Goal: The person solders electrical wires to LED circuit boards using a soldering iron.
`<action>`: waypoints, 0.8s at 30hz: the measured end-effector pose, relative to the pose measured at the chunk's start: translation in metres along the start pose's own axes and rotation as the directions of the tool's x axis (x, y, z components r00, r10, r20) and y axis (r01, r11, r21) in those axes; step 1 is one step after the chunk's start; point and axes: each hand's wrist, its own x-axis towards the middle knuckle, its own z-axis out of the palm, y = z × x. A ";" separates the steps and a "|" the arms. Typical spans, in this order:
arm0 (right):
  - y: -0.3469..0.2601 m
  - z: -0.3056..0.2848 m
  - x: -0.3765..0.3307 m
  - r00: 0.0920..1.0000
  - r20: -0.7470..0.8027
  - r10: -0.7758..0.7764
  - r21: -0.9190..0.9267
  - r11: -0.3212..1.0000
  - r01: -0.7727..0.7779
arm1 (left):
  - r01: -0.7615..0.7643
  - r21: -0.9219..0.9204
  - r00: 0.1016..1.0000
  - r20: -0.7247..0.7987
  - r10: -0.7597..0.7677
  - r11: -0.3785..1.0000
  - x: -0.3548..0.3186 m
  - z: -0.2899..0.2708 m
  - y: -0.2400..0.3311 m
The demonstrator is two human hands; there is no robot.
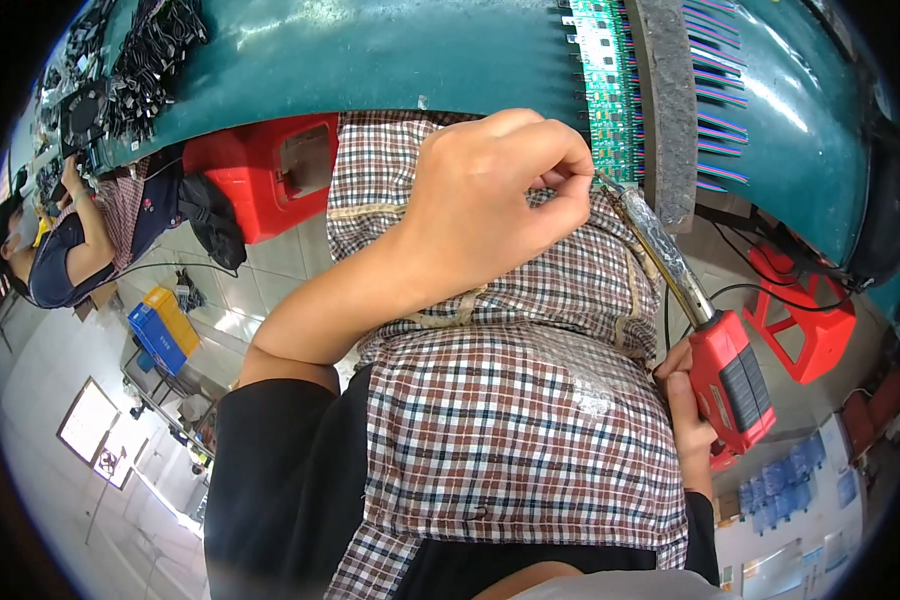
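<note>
My left hand (pixel 510 190) is closed in a pinch at the near end of a long green circuit board panel (pixel 610 100). Whatever lies between its thumb and forefinger is too small to make out. With my right hand (pixel 682 415) I grip the red and black handle of a soldering iron (pixel 728 385). Its metal barrel slants up and left, and the tip is beside my left fingertips, close to the panel's near end. A grey bar (pixel 670 110) runs along the panel's right side. Beyond it, thin multi-coloured wires (pixel 715 130) stick out in a row of bunches.
The bench has a green top (pixel 370 60). Bundles of black cables (pixel 155 60) lie at its far left, where another person (pixel 65 240) sits. Red stools (pixel 260 180) stand below the bench on both sides. A black cord (pixel 770 288) hangs at the right.
</note>
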 end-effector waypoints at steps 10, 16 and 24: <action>0.004 -0.006 -0.004 0.999 -0.011 -0.052 -0.073 0.996 0.051 | 0.010 -0.022 1.000 -0.003 -0.010 1.000 0.000 0.002 -0.001; 0.006 -0.004 -0.005 1.000 -0.005 0.017 0.027 1.000 -0.017 | 0.013 -0.046 1.000 -0.006 -0.013 0.999 -0.001 0.002 -0.002; 0.006 -0.006 -0.004 1.000 0.023 0.008 -0.058 0.998 -0.007 | 0.017 -0.067 1.000 -0.018 -0.018 0.998 -0.002 0.004 -0.003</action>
